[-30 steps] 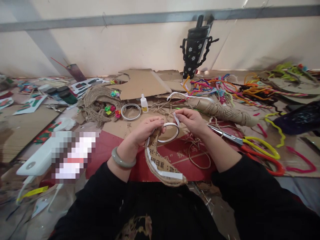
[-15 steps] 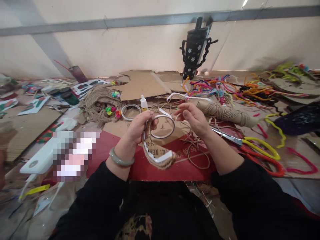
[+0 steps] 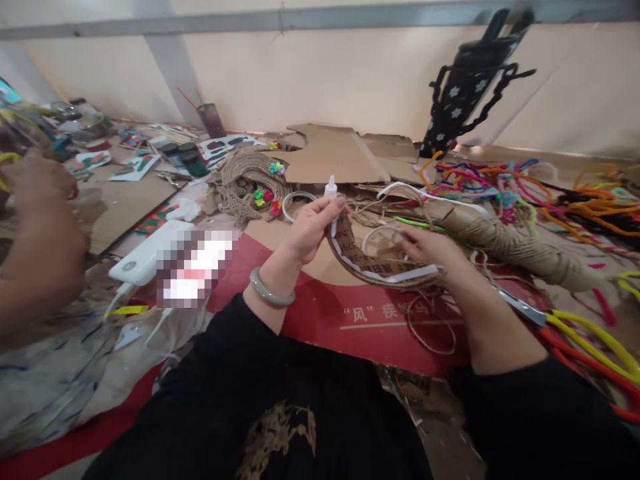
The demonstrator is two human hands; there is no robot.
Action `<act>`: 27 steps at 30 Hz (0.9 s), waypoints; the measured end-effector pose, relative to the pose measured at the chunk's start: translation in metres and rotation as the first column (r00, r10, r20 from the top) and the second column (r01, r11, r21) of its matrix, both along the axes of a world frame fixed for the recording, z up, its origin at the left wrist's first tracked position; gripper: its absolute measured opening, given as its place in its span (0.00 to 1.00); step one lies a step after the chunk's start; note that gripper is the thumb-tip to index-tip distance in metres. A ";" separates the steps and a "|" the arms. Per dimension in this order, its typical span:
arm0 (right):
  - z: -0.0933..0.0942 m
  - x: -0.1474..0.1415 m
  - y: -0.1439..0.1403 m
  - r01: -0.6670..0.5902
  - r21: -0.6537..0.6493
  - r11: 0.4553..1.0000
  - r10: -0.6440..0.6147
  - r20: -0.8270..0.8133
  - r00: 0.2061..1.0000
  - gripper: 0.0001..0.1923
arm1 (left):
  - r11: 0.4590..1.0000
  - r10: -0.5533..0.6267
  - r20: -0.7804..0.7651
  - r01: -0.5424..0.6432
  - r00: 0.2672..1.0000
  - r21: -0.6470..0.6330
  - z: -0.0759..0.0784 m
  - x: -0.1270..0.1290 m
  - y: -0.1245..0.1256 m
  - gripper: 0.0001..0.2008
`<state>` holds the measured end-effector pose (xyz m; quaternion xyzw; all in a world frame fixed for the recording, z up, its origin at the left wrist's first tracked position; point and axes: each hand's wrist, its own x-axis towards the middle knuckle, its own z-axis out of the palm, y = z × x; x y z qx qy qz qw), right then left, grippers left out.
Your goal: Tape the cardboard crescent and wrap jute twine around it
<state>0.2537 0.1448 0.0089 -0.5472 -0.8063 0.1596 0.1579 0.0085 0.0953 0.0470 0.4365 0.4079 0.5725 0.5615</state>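
Note:
My left hand (image 3: 311, 227), with a pale green bangle on its wrist, pinches the upper end of a curved cardboard strip (image 3: 373, 267). The strip is edged with jute twine and a line of white tape. My right hand (image 3: 434, 252) lies over the strip's other end and grips it, low over the red cardboard (image 3: 345, 313). A white tape ring (image 3: 374, 233) sits just behind the strip, by my right fingertips. Whether those fingers touch the ring is unclear.
A second tape ring (image 3: 296, 200) and a small glue bottle (image 3: 330, 187) lie beyond my left hand. Nearby are jute coils (image 3: 245, 179), a jute-wrapped cone (image 3: 500, 237), pipe cleaners (image 3: 500, 183) and yellow-and-red scissors (image 3: 590, 333). Another person's hand (image 3: 35, 227) is at the left.
The strip has swung down from hanging to lying almost flat. My right hand dropped onto its far end. The tape ring left my left hand. Another person's hand came into view at left.

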 end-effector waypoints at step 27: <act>0.012 -0.055 -0.032 -0.186 -0.248 0.951 -0.085 -0.784 0.615 0.27 | 0.988 -0.154 -0.425 0.150 0.892 -0.042 -0.005 0.017 -0.006 0.07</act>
